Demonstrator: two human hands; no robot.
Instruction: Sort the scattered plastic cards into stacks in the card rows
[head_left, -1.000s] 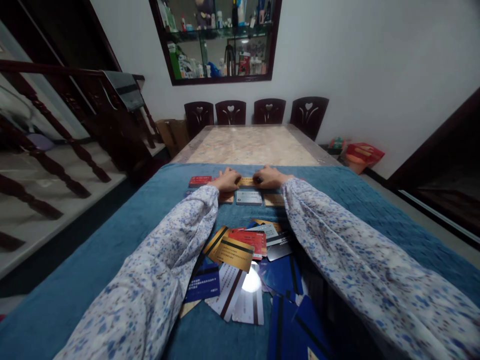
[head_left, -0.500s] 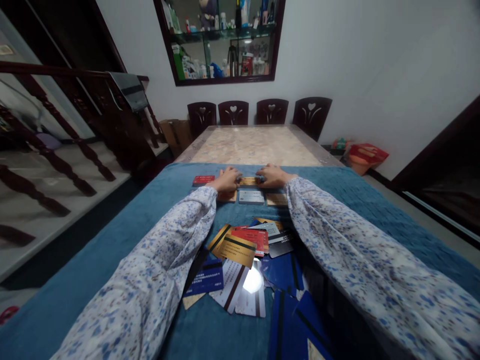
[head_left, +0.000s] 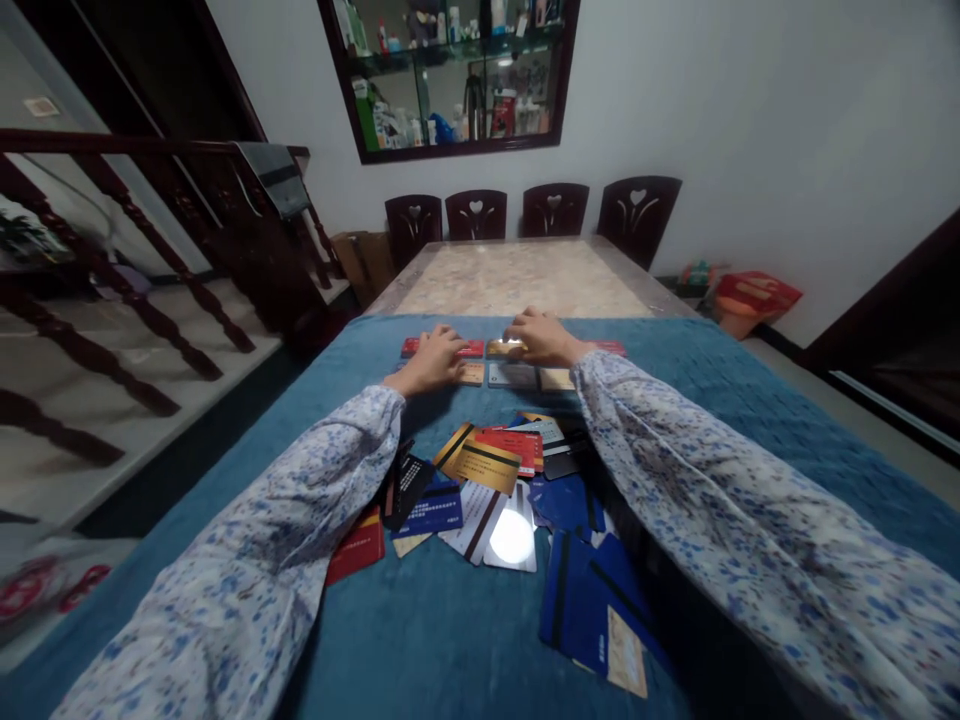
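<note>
"How do the hands sit, from your end?"

"I see the right hand [head_left: 541, 338] over the gold cards [head_left: 496, 348], fingers loosely curled; I can't tell whether they grip one"

"And the left hand [head_left: 433, 358]?"

"Fingers bent, slightly parted, beside the red cards [head_left: 471, 348]; I can't make out any hold"

"Other cards?"

"I have a loose pile of cards [head_left: 487, 465] on the blue cloth [head_left: 420, 640], between the sleeves [head_left: 270, 510], nearer me than the two rows [head_left: 514, 375]"

Home dining area: long table [head_left: 525, 280], carved chairs [head_left: 476, 226], wooden banister [head_left: 150, 144]
</note>
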